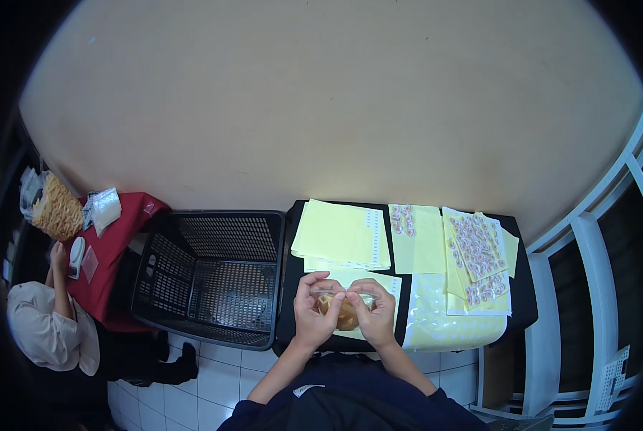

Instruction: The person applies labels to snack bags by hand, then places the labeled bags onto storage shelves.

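Two bare hands pinching the top of a clear bag, its brown contents hanging between them

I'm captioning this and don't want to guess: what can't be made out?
All in the head view:
- Contents of the clear bag: partly covered by the left hand and right hand.
- Print on the round stickers: too small.
- White device: markings too small.
- Person at left: cut off by the dark lens edge.

No legible text or numbers.
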Demonstrator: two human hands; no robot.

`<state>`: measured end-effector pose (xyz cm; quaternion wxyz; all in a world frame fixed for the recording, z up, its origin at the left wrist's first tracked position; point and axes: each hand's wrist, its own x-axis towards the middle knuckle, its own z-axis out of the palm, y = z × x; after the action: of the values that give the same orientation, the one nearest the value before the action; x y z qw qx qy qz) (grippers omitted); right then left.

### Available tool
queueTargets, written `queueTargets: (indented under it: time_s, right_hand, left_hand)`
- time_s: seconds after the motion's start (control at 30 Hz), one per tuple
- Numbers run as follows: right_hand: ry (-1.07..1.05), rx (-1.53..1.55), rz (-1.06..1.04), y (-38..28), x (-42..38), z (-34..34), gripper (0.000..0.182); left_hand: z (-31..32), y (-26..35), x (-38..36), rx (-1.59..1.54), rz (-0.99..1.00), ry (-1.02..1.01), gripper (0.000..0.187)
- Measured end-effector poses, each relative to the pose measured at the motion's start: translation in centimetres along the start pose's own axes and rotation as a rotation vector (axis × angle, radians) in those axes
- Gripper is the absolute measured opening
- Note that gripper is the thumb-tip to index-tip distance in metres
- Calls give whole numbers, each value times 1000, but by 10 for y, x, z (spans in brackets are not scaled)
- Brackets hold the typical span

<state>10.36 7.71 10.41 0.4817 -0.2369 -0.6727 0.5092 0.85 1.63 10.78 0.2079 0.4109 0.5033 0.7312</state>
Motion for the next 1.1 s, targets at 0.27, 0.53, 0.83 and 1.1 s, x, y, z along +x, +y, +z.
queueTargets:
  time_s: [0.27, 0.53, 0.83, 1.1]
  right_hand:
    - [41, -80, -28, 12, 6, 3, 7]
    - [6, 66, 74, 11, 28, -1, 9]
    - [-59, 116, 195, 20, 35, -5, 8]
    - [9, 219, 154, 19, 38, -2, 6]
  left_hand:
    - [0, -10, 10, -89, -47, -12, 33]
    - [0, -21, 32, -106, -77, -17, 33]
    - [-4, -26, 45, -154, -90, -78, 60]
    - [-6, -30, 48, -101, -186, -109, 71]
